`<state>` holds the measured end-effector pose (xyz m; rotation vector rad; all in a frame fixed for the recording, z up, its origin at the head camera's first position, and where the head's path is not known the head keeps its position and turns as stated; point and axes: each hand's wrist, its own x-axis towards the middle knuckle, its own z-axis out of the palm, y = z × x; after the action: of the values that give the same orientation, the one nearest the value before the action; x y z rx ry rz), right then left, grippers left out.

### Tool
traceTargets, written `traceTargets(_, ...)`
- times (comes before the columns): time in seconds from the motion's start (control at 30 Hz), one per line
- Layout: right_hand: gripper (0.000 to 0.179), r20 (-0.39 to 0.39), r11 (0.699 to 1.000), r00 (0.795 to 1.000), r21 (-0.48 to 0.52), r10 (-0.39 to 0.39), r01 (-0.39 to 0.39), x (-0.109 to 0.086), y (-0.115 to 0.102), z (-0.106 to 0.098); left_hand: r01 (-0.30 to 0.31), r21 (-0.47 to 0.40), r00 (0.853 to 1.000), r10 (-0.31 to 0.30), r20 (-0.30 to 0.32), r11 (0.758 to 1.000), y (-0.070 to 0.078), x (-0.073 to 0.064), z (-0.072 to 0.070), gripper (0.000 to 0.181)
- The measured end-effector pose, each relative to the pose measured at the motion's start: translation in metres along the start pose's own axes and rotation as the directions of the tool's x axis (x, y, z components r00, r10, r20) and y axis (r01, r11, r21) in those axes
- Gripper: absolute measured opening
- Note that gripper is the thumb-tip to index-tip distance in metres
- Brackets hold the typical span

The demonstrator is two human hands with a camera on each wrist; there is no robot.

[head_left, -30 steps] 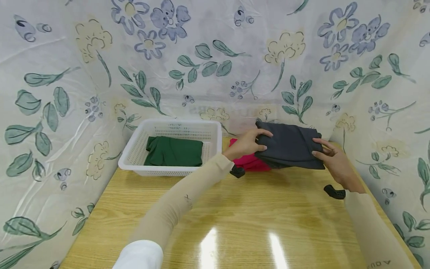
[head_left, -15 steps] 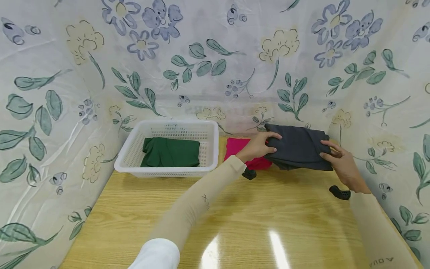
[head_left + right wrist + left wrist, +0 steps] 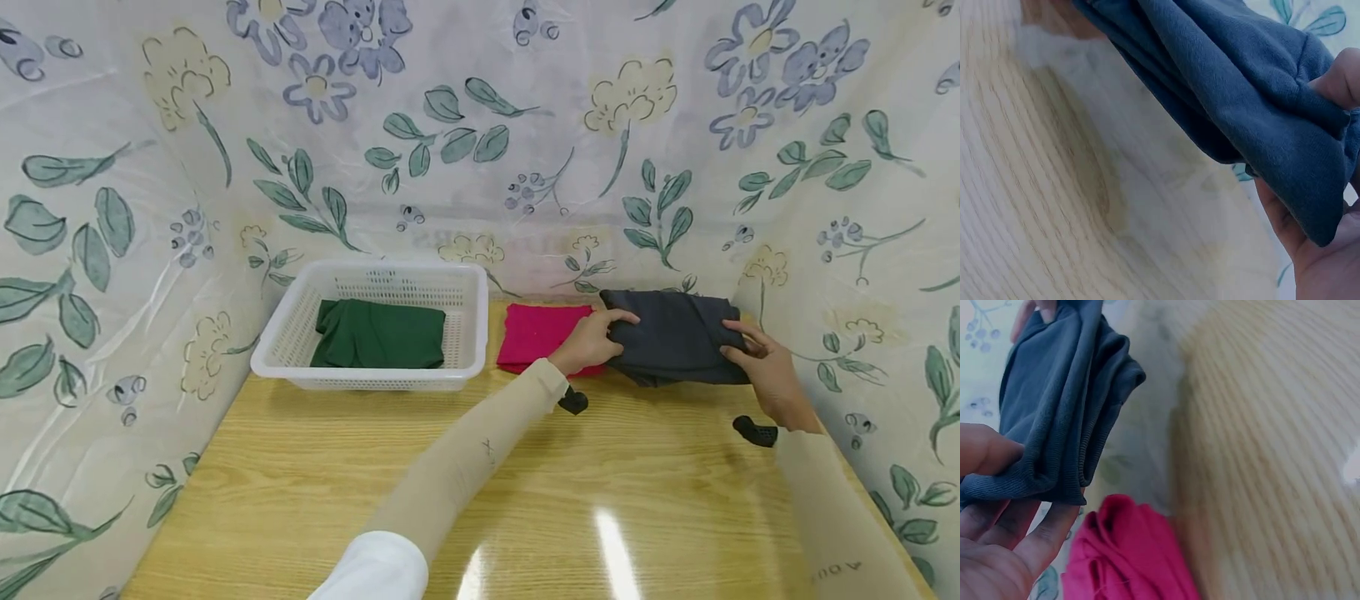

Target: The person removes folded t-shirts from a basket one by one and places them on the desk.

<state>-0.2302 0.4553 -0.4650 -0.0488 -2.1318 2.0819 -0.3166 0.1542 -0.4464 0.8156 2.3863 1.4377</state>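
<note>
Both hands hold a folded dark grey garment (image 3: pixel 675 337) at the back right of the table. My left hand (image 3: pixel 588 342) pinches its left end, thumb on top and fingers beneath, as the left wrist view shows. At the opposite end my right hand (image 3: pixel 772 375) grips it between thumb and fingers; in the right wrist view its layers (image 3: pixel 1260 106) sag in a fold. Just left of the garment lies a folded pink cloth (image 3: pixel 536 333), partly hidden behind my left hand and close below the garment in the left wrist view.
A white perforated basket (image 3: pixel 390 381) stands at the back left with a folded green cloth (image 3: pixel 382 333) inside. Floral fabric (image 3: pixel 465 167) walls in the back and sides of the wooden table (image 3: pixel 525 475). Black wrist-camera mounts (image 3: pixel 753 432) hang under both wrists.
The dark garment has moved right in both hands and come down lower toward the table. More of the pink cloth shows now. The basket and green cloth stay in place.
</note>
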Motion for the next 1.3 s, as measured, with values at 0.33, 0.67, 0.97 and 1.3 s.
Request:
traceTargets(0.33, 0.058, -0.065, 0.968, 0.99, -0.211, 0.127, -0.138, 0.0, 0.004, -0.007, 0.07, -0.038, 0.997, -0.069, 0.028, 0.997, -0.002, 0.009, 0.017, 0.055)
traceTargets(0.67, 0.054, -0.077, 0.944, 0.988, -0.294, 0.134, -0.151, 0.009, 0.019, -0.005, 0.079, 0.024, 0.997, -0.079, -0.022, 0.997, -0.009, 0.012, 0.026, 0.053)
traceTargets(0.97, 0.052, -0.1, 0.925, 0.983, -0.335, 0.157, -0.182, 0.017, 0.034, -0.002, 0.125, 0.066, 0.989, -0.119, -0.086, 0.99, -0.017, 0.017, 0.03, 0.048)
traceTargets(1.3, 0.053, -0.091, 0.914, 0.984, -0.365, 0.155, -0.177, 0.021, 0.033, -0.007, 0.174, 0.163, 0.984, -0.163, -0.077, 0.971, -0.012, 0.026, 0.036, 0.044)
